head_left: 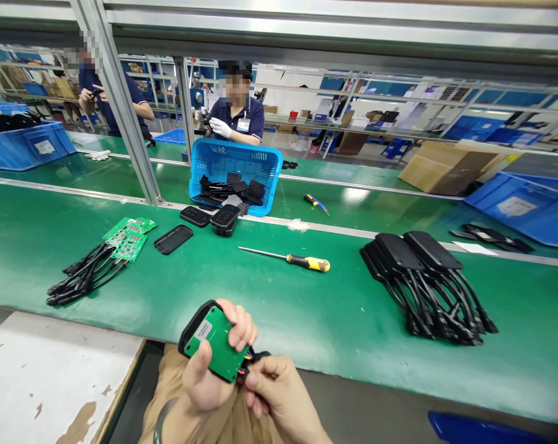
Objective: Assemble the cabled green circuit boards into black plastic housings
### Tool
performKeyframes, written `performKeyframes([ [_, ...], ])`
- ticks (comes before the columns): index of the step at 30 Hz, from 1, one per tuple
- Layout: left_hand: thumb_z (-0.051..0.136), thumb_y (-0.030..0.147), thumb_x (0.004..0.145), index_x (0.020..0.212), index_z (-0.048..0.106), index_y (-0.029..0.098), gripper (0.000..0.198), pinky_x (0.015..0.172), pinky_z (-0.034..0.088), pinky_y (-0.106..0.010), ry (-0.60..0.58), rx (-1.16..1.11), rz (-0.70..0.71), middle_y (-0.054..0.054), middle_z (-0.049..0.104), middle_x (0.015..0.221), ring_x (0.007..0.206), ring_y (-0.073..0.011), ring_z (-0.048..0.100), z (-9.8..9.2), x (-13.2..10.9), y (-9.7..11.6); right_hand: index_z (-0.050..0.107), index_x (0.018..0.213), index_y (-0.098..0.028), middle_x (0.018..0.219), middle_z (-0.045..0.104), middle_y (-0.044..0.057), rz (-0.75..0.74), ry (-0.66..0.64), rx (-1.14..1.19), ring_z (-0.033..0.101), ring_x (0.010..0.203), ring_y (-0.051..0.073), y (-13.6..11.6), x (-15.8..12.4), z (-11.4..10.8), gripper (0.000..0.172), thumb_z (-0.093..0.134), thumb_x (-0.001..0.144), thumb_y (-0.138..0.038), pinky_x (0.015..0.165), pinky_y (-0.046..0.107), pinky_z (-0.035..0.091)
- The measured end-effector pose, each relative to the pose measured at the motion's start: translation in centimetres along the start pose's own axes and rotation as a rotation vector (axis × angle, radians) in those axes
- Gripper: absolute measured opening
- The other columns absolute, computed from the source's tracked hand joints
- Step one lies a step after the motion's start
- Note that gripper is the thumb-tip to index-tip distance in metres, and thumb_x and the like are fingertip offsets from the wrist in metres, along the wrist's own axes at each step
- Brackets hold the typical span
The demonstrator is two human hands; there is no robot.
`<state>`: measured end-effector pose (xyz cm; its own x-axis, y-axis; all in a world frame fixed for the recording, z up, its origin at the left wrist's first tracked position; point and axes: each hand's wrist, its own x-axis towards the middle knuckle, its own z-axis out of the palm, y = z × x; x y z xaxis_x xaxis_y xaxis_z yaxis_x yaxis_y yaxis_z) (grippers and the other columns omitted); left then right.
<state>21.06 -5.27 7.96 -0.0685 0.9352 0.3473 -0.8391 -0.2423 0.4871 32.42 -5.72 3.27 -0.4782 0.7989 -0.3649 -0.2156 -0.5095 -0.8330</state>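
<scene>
Left hand (205, 383) around circuit board (219, 346) in black shell (189, 326), right hand (279, 390) closed on wires (248, 356), basket (255, 165) of black parts (235, 190)

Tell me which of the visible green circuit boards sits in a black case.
The circuit board held in the left hand: the black case shows along its edge. The other boards lie piled on the table at left, uncased.

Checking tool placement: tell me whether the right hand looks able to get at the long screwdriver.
Likely yes: nothing visible blocks the way from the right hand to the long screwdriver, though that hand appears to pinch the black cable by the circuit board.
</scene>
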Motion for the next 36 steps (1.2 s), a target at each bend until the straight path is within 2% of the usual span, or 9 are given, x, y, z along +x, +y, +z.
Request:
performKeyframes([
  [3,0.065,0.058,0.082,0.095,0.057,0.019,0.042,0.063,0.030,-0.028,-0.119,0.001,-0.084,0.003,0.035,0.069,0.061,-0.0121,0.029,-0.2,-0.1,0.2,0.066,0.048,-0.012,0.039,0.056,-0.001,0.003,-0.051,-0.020,0.038,0.031,0.002,0.0,0.1,-0.1,0.051,0.088,0.051,-0.059,0.035,0.019,0.019],
  [6,0.062,0.062,0.083,0.094,0.056,0.019,0.044,0.063,0.029,-0.028,-0.127,-0.027,-0.114,0.004,0.033,0.068,0.060,-0.0118,0.027,-0.4,-0.2,0.3,0.065,0.048,-0.013,0.038,0.052,-0.002,-0.025,-0.036,-0.010,0.032,0.032,0.001,0.4,-0.2,0.1,0.052,0.087,0.054,-0.059,0.036,0.020,0.015],
  [14,0.061,0.072,0.079,0.094,0.055,0.022,0.052,0.065,0.029,-0.030,-0.212,0.247,-0.133,0.002,0.037,0.073,0.065,-0.0149,0.033,-0.9,-0.9,1.8,0.058,0.050,-0.015,0.041,0.047,-0.005,-0.084,0.031,-0.009,0.027,0.036,0.002,0.4,-0.5,1.2,0.052,0.084,0.060,-0.059,0.039,0.021,0.015],
  [19,0.067,0.072,0.074,0.104,0.058,0.022,0.059,0.060,0.031,-0.029,-0.358,0.520,-0.290,-0.003,0.043,0.084,0.068,-0.0167,0.039,-0.7,-1.0,2.6,0.059,0.051,-0.015,0.039,0.044,-0.007,-0.065,-0.019,0.033,0.025,0.035,0.001,0.6,-0.3,1.4,0.051,0.085,0.058,-0.058,0.038,0.020,0.012],
  [24,0.060,0.069,0.081,0.093,0.054,0.022,0.049,0.062,0.030,-0.029,-0.193,0.129,-0.091,0.003,0.034,0.069,0.061,-0.0135,0.030,-0.1,-0.5,1.2,0.062,0.054,-0.013,0.038,0.045,-0.006,-0.045,-0.057,0.063,0.022,0.032,0.000,1.0,-0.5,1.2,0.054,0.082,0.061,-0.062,0.036,0.020,0.010],
  [28,0.063,0.069,0.080,0.093,0.054,0.022,0.049,0.065,0.029,-0.031,-0.179,0.305,-0.021,0.001,0.037,0.073,0.066,-0.0159,0.033,-0.2,-1.0,1.2,0.056,0.051,-0.015,0.040,0.052,-0.003,-0.088,0.058,-0.005,0.028,0.032,0.000,0.7,-0.2,1.2,0.054,0.083,0.061,-0.060,0.036,0.019,0.014],
  [32,0.071,0.069,0.073,0.096,0.058,0.022,0.053,0.066,0.032,-0.031,-0.212,0.446,-0.084,-0.002,0.042,0.079,0.072,-0.0181,0.038,-0.7,-1.6,1.9,0.059,0.055,-0.015,0.044,0.059,-0.001,-0.095,0.071,-0.024,0.041,0.033,0.004,0.8,0.2,1.8,0.054,0.082,0.058,-0.063,0.036,0.017,0.026],
  [34,0.070,0.064,0.077,0.096,0.059,0.021,0.049,0.067,0.033,-0.031,-0.154,0.368,-0.063,-0.001,0.042,0.078,0.070,-0.0168,0.038,-0.6,-1.3,2.3,0.063,0.056,-0.015,0.049,0.065,0.003,-0.169,0.044,-0.137,0.054,0.041,0.011,0.6,-0.2,1.9,0.051,0.076,0.068,-0.063,0.042,0.020,0.039],
  [36,0.065,0.059,0.084,0.096,0.059,0.020,0.041,0.066,0.035,-0.029,-0.010,0.197,-0.049,0.001,0.039,0.074,0.067,-0.0143,0.035,-0.3,-0.7,2.7,0.071,0.065,-0.016,0.057,0.070,0.003,-0.388,0.032,-0.411,0.062,0.049,0.014,-0.1,-1.0,1.8,0.038,0.070,0.081,-0.050,0.049,0.022,0.046],
])
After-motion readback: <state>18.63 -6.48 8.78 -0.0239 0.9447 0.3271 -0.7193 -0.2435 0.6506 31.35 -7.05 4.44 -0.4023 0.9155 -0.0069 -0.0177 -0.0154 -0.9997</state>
